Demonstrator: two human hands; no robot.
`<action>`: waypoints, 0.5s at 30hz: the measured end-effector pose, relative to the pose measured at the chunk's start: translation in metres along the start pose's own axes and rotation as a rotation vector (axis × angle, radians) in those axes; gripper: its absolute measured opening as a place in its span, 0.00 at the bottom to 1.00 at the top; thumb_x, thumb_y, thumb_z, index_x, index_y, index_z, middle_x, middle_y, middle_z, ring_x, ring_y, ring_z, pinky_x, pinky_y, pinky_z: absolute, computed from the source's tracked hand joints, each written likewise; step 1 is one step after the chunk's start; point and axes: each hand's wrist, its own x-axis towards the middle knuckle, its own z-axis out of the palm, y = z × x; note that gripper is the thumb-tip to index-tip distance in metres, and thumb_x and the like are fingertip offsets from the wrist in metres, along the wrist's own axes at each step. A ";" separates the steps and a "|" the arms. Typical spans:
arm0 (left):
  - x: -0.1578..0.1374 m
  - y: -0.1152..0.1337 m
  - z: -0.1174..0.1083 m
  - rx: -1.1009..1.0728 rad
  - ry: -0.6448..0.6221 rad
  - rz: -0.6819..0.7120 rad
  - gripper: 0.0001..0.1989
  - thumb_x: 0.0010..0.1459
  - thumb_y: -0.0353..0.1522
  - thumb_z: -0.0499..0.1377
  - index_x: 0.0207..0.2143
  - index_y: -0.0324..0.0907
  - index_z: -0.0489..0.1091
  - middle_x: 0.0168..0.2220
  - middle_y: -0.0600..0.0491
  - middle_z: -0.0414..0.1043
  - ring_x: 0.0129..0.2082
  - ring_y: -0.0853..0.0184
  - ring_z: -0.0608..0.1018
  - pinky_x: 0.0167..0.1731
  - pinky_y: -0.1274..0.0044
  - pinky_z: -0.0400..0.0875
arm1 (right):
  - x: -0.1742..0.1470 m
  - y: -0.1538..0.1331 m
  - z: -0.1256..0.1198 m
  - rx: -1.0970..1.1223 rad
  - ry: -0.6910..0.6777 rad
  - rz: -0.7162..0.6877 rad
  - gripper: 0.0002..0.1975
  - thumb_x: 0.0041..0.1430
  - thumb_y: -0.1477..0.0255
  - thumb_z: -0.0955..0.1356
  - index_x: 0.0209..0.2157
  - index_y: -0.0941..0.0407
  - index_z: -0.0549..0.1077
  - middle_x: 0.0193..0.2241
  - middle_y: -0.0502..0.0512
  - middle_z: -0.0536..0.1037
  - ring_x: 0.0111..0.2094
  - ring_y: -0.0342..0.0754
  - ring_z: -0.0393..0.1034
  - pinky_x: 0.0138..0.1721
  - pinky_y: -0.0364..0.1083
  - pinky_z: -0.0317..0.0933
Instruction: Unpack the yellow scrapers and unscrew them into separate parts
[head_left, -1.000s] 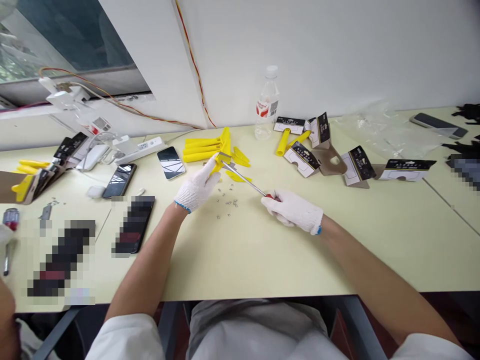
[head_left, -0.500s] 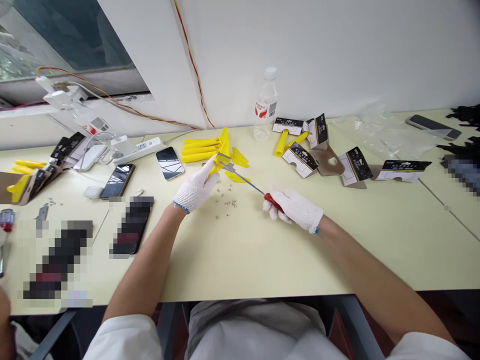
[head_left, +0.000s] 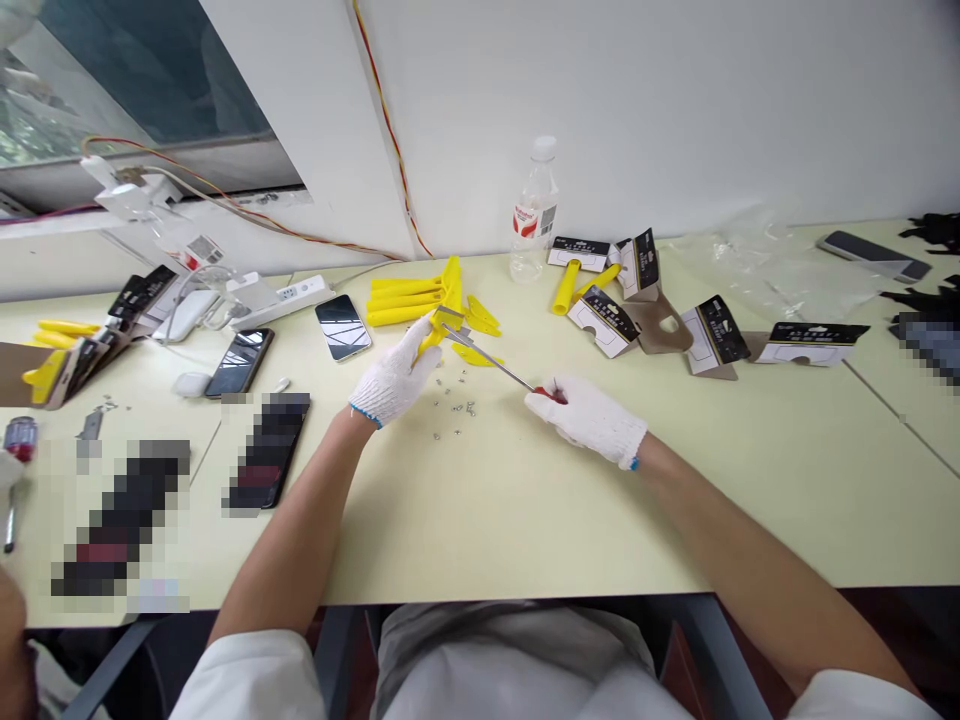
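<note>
My left hand (head_left: 397, 375), in a white knit glove, is closed around the yellow handle of a scraper (head_left: 433, 343) with a grey metal plate at its head. In my gloved right hand (head_left: 589, 415) is a screwdriver (head_left: 510, 374), its red handle mostly covered by my fingers. The shaft points left, and its tip meets the scraper's head; the exact contact is too small to make out. Behind my left hand lie several yellow handles (head_left: 405, 300) in a stack. Flat yellow pieces (head_left: 480, 316) rest beside them. Small screws (head_left: 457, 408) are scattered on the table below.
A clear bottle (head_left: 534, 215) stands by the wall. Cardboard packages (head_left: 712, 340) and a plastic bag (head_left: 772, 265) lie at right. On the left are phones (head_left: 343, 328), a power strip (head_left: 289, 298) and another screwdriver (head_left: 19, 440), with a person's gloved hand (head_left: 9, 470) there.
My right hand's fingers have shifted around the screwdriver handle and now cover more of it. My left hand keeps its grip on the scraper. A gloved hand has appeared at the far left edge.
</note>
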 end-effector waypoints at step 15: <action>-0.001 0.007 -0.004 0.016 0.009 0.004 0.29 0.75 0.40 0.56 0.75 0.49 0.68 0.44 0.52 0.85 0.29 0.67 0.75 0.36 0.75 0.72 | -0.004 -0.002 -0.001 0.137 -0.098 0.010 0.35 0.78 0.39 0.61 0.34 0.55 0.75 0.23 0.53 0.75 0.19 0.42 0.57 0.21 0.43 0.52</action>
